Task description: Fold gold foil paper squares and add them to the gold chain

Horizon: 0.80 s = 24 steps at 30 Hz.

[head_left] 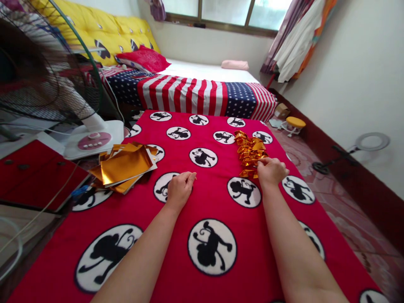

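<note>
At the right of the table, folded gold foil-paper pieces lie in a tight row. My right hand is at the near right end of that row, its fingers pinched on one folded gold piece; the fingertips are partly hidden. My left hand rests loosely closed on the red tablecloth, with nothing visible in it. To its left is an untidy stack of flat gold foil-paper sheets with pale edges.
A fan on a white base stands at the left, beside a red cabinet. Beyond the table is a bed with a flag-pattern cover. A yellow stool and a ring light are on the right.
</note>
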Each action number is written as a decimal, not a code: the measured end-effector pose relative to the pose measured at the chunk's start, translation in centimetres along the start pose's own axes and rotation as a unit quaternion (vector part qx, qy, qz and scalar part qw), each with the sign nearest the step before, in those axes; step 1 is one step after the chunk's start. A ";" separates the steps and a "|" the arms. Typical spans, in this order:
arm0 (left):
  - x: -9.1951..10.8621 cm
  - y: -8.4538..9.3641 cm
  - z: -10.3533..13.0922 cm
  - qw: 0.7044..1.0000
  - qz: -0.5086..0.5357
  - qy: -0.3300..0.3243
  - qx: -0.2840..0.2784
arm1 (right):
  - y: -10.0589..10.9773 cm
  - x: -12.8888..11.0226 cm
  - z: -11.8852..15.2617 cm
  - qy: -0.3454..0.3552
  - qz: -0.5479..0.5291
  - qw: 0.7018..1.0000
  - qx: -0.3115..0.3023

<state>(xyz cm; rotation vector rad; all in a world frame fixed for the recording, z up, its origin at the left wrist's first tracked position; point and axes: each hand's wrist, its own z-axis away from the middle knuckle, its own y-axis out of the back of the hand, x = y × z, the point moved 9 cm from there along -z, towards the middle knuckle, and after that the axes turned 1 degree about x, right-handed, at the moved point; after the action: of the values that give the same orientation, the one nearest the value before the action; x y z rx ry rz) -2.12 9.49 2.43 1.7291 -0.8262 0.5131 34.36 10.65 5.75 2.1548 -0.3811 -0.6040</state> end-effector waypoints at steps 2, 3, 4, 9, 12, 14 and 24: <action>0.0 0.0 0.0 1.000 0.001 0.000 0.001 | -0.1 -0.2 -0.1 -0.008 0.005 1.000 -0.003; -0.1 0.0 -0.1 1.000 0.002 0.000 0.001 | -0.1 -0.3 -0.1 -0.011 0.005 1.000 -0.004; -0.1 0.0 -0.1 1.000 0.003 0.000 0.001 | 0.0 -0.3 0.0 -0.015 0.002 1.000 -0.002; -0.1 -0.1 -0.1 1.000 0.001 -0.001 0.000 | 1.8 -0.4 1.8 0.007 -0.094 0.995 0.033; 0.0 -0.1 -0.1 1.000 -0.007 -0.002 -0.003 | 2.2 -1.1 3.5 0.075 -0.177 0.981 0.000; 0.1 -0.1 0.0 1.000 -0.014 -0.001 -0.005 | 2.1 -1.8 4.6 0.120 -0.204 0.971 -0.027; 0.0 -0.1 0.1 1.000 -0.019 -0.001 -0.004 | 1.0 -2.6 5.9 0.146 -0.198 0.969 -0.017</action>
<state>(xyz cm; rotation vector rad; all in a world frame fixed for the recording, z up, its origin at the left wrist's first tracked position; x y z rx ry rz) -2.03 9.46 2.31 1.7338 -0.7944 0.4830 28.89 7.38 4.20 2.2577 0.2239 -0.4921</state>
